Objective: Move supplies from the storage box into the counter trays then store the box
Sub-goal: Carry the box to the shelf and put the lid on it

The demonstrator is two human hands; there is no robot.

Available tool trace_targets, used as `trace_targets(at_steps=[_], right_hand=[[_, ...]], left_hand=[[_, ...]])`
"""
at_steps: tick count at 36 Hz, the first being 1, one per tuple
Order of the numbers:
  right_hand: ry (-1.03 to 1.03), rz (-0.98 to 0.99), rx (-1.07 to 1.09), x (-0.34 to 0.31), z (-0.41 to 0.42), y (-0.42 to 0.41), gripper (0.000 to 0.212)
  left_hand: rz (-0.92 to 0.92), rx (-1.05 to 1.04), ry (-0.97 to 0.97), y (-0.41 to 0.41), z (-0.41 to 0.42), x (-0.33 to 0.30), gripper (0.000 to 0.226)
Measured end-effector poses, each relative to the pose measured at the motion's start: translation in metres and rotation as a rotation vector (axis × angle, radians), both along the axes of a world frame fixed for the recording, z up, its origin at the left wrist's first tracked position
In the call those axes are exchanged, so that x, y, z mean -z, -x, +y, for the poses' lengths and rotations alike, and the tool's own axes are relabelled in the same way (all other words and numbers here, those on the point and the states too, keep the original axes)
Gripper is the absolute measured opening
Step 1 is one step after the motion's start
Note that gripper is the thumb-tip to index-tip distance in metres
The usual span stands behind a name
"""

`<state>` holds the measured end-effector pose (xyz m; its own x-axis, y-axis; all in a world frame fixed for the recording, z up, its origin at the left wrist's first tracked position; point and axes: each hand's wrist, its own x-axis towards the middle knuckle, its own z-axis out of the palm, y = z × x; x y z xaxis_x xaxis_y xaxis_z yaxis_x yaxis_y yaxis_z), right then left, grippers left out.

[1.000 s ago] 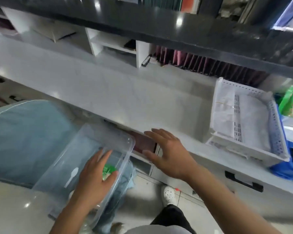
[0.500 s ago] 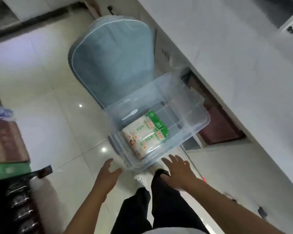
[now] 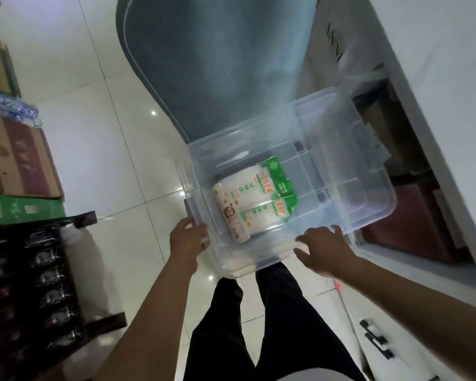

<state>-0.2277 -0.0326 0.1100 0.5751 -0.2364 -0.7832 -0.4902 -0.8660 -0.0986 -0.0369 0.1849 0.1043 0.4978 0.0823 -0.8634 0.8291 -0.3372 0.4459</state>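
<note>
clear storage box point(image 3: 341, 171) sits low beside counter point(image 3: 451, 78); left hand point(image 3: 188, 239) grips its near-left rim, right hand point(image 3: 323, 250) spread on near rim; green-white pack point(image 3: 254, 200) + plastic spoon point(image 3: 235, 158) still inside; emptying unfinished, storing prob. left.

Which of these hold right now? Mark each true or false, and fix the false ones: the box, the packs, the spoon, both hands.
1. The clear storage box has no lid on. True.
2. The box is empty. False: white-and-green packs and a white plastic spoon lie inside.
3. The left hand is at the box's near left corner. True.
4. The right hand is lifting a pack out. False: it rests on the box's near rim and holds no pack.
5. The box sits on the counter top. False: it is below the counter, in front of the blue-grey chair.
</note>
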Motion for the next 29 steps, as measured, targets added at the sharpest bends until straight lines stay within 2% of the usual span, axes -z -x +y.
trace_targets(at_steps=[3,6,8,11,13,16,18,20,23,29], right_hand=[[-0.054,0.017,-0.046,-0.004,0.001,-0.007,0.049],[-0.168,-0.038,0.031,-0.012,0.003,-0.019,0.050],[-0.180,-0.190,0.125,-0.013,-0.002,-0.031,0.057],[-0.090,-0.446,0.349,-0.010,-0.022,-0.058,0.065],[-0.051,-0.487,0.531,-0.010,-0.037,-0.079,0.066],[-0.103,-0.406,0.747,-0.003,-0.061,-0.108,0.075],[-0.278,-0.347,0.932,0.002,-0.069,-0.123,0.084],[-0.381,-0.310,1.073,0.004,-0.069,-0.132,0.076],[-0.367,-0.324,1.130,0.004,-0.074,-0.136,0.055],[-0.536,-0.139,1.406,-0.005,-0.075,-0.089,0.063]], left_hand=[[0.004,-0.019,0.006,0.003,0.015,-0.014,0.037],[-0.019,-0.041,-0.015,0.004,0.034,-0.030,0.035],[-0.032,-0.052,-0.021,0.003,0.049,-0.042,0.030],[-0.044,-0.077,-0.061,-0.001,0.078,-0.050,0.028],[-0.048,-0.112,-0.100,-0.005,0.099,-0.052,0.028],[-0.044,-0.134,-0.117,-0.008,0.121,-0.055,0.024],[-0.049,-0.137,-0.124,-0.011,0.128,-0.059,0.022],[-0.031,-0.144,-0.122,-0.013,0.131,-0.064,0.020],[-0.014,-0.174,-0.118,-0.018,0.132,-0.070,0.018],[-0.028,-0.087,-0.070,-0.032,0.133,-0.082,0.021]])
